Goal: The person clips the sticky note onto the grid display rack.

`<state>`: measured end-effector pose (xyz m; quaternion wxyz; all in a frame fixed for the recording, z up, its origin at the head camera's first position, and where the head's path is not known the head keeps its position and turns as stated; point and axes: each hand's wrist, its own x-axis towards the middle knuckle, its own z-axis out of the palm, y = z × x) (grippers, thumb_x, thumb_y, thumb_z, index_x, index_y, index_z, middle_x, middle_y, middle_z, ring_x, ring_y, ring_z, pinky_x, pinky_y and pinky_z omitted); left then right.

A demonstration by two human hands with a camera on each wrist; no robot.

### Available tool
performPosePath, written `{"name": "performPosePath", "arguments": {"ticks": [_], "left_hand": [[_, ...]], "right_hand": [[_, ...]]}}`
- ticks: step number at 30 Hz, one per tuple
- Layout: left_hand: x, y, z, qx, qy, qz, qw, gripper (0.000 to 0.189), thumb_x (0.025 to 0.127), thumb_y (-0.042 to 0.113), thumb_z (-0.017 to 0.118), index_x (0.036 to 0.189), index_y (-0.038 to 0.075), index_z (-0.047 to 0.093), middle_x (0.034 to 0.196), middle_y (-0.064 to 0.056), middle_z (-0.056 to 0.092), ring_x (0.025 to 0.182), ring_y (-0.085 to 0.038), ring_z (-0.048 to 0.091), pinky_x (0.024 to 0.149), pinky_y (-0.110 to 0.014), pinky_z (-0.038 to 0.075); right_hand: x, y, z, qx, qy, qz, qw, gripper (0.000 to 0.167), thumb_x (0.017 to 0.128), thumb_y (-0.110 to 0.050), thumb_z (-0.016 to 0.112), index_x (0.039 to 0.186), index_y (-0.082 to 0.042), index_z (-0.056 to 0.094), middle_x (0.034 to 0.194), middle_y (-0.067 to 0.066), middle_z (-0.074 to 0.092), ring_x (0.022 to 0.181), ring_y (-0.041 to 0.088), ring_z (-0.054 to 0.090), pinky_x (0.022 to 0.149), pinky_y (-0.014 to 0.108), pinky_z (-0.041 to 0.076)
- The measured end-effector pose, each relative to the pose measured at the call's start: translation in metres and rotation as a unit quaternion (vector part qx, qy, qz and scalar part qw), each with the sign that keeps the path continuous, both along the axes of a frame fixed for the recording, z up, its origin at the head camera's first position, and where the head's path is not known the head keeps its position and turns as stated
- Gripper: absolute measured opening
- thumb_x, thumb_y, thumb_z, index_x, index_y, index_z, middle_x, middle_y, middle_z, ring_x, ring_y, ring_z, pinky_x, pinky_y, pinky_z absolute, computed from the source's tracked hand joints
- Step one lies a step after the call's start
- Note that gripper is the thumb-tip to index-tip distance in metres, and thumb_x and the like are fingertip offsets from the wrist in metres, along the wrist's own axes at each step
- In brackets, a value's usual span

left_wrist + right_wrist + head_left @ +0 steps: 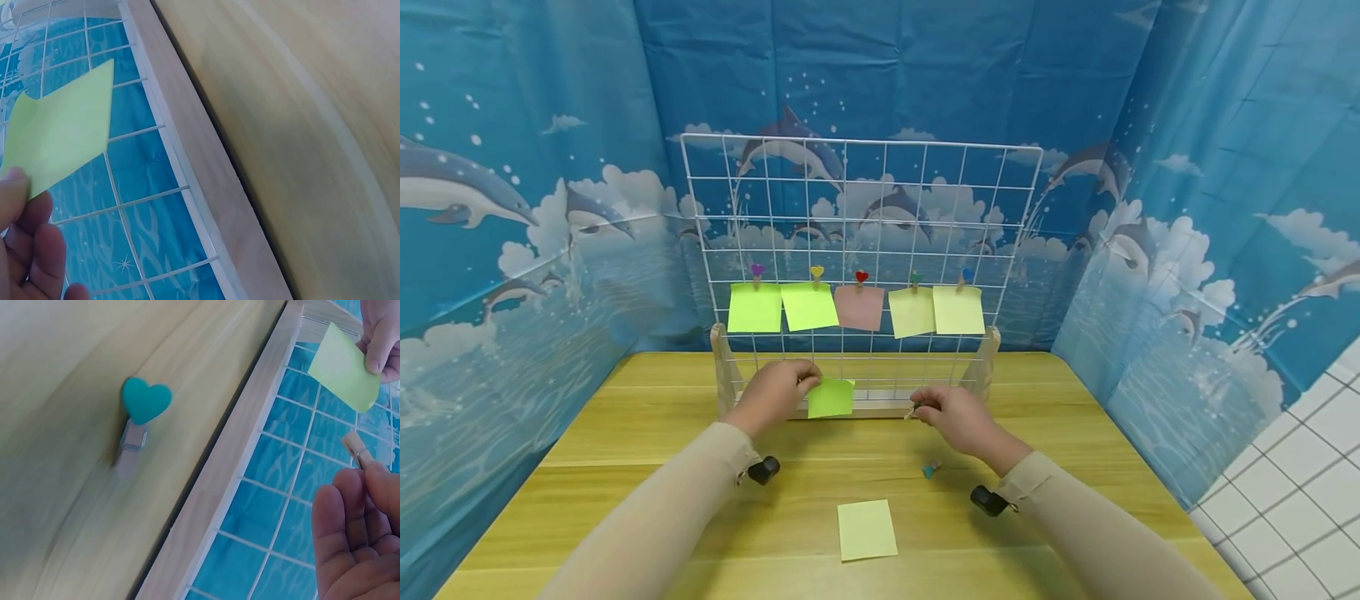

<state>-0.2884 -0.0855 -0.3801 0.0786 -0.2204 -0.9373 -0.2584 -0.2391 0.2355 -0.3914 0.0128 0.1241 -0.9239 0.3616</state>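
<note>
A green sticky note is pinched at its left edge by my left hand, in front of the lower part of a white wire grid. My right hand pinches a small wooden clothespin between thumb and fingers, to the right of the note and apart from it. The far end of that clothespin is hidden by my fingers. On the table below my right hand lies another clothespin with a teal heart. A pale yellow sticky note lies flat near the table's front.
Across the grid hangs a row of several notes, including a pink note, each under a heart clothespin such as the red one. Wooden feet hold the grid on the table. Dolphin-print curtains surround it.
</note>
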Motion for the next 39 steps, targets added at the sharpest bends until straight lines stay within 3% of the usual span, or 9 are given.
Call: {"name": "performPosePath", "arguments": {"ticks": [6, 12, 20, 24, 27, 31, 34, 39], "left_hand": [[-0.006, 0.001, 0.001, 0.006, 0.025, 0.009, 0.9996, 0.025, 0.109, 0.032, 0.059, 0.116, 0.018, 0.079, 0.116, -0.001, 0.076, 0.097, -0.017, 0.07, 0.091, -0.044, 0.059], [-0.01, 0.003, 0.003, 0.015, 0.036, 0.024, 0.999, 0.028, 0.109, 0.032, 0.06, 0.118, 0.014, 0.079, 0.13, -0.01, 0.068, 0.118, -0.03, 0.068, 0.103, -0.05, 0.056], [-0.019, 0.006, 0.001, 0.019, 0.04, 0.036, 0.9983, 0.029, 0.109, 0.032, 0.06, 0.121, 0.014, 0.078, 0.139, -0.009, 0.068, 0.129, -0.031, 0.065, 0.109, -0.05, 0.053], [-0.023, 0.006, 0.001, 0.018, 0.033, 0.041, 0.9985, 0.031, 0.11, 0.034, 0.058, 0.125, 0.015, 0.077, 0.135, -0.006, 0.073, 0.124, -0.029, 0.069, 0.105, -0.049, 0.056], [-0.025, 0.006, 0.001, 0.017, 0.025, 0.046, 0.9985, 0.031, 0.11, 0.035, 0.058, 0.126, 0.016, 0.077, 0.129, -0.005, 0.075, 0.116, -0.027, 0.073, 0.1, -0.049, 0.058], [-0.028, 0.005, 0.001, 0.019, 0.012, 0.054, 0.9983, 0.032, 0.11, 0.036, 0.058, 0.128, 0.017, 0.076, 0.127, -0.004, 0.076, 0.111, -0.025, 0.074, 0.097, -0.048, 0.059], [-0.029, 0.004, 0.0, 0.02, 0.004, 0.059, 0.9981, 0.033, 0.11, 0.037, 0.058, 0.129, 0.017, 0.075, 0.128, -0.004, 0.076, 0.11, -0.024, 0.074, 0.096, -0.048, 0.059], [-0.03, 0.004, 0.0, 0.012, -0.002, 0.061, 0.9981, 0.032, 0.109, 0.036, 0.059, 0.126, 0.015, 0.076, 0.127, -0.005, 0.077, 0.109, -0.026, 0.075, 0.096, -0.048, 0.059]], "right_hand": [[-0.004, -0.011, 0.003, 0.003, 0.011, -0.01, 0.9999, 0.028, 0.105, -0.016, 0.066, 0.131, -0.008, 0.073, 0.115, 0.004, 0.078, 0.095, 0.015, 0.073, 0.074, 0.031, 0.058], [-0.008, -0.021, 0.005, 0.004, 0.033, -0.014, 0.9993, 0.025, 0.106, -0.022, 0.066, 0.128, -0.013, 0.075, 0.12, 0.002, 0.078, 0.101, 0.016, 0.073, 0.081, 0.035, 0.06], [-0.015, -0.037, 0.008, -0.012, 0.052, -0.018, 0.9984, 0.022, 0.106, -0.022, 0.066, 0.123, -0.013, 0.076, 0.11, 0.0, 0.076, 0.098, 0.017, 0.07, 0.076, 0.033, 0.057], [-0.018, -0.046, 0.011, -0.024, 0.054, -0.016, 0.9981, 0.021, 0.106, -0.021, 0.066, 0.122, -0.013, 0.076, 0.105, 0.0, 0.075, 0.092, 0.017, 0.067, 0.064, 0.029, 0.05], [-0.021, -0.052, 0.013, -0.035, 0.061, -0.011, 0.9975, 0.022, 0.107, -0.021, 0.065, 0.124, -0.013, 0.076, 0.108, 0.001, 0.076, 0.093, 0.018, 0.067, 0.063, 0.03, 0.049], [-0.027, -0.061, 0.014, -0.037, 0.087, -0.012, 0.9955, 0.022, 0.106, -0.021, 0.065, 0.124, -0.013, 0.076, 0.111, 0.002, 0.077, 0.097, 0.019, 0.069, 0.074, 0.034, 0.055], [-0.034, -0.067, 0.014, -0.036, 0.103, -0.015, 0.994, 0.022, 0.106, -0.021, 0.066, 0.123, -0.014, 0.077, 0.11, 0.002, 0.077, 0.093, 0.017, 0.069, 0.075, 0.034, 0.056], [-0.043, -0.078, 0.014, -0.05, 0.095, -0.012, 0.9941, 0.023, 0.106, -0.022, 0.066, 0.125, -0.014, 0.076, 0.111, 0.004, 0.077, 0.078, 0.015, 0.064, 0.058, 0.031, 0.046]]}}
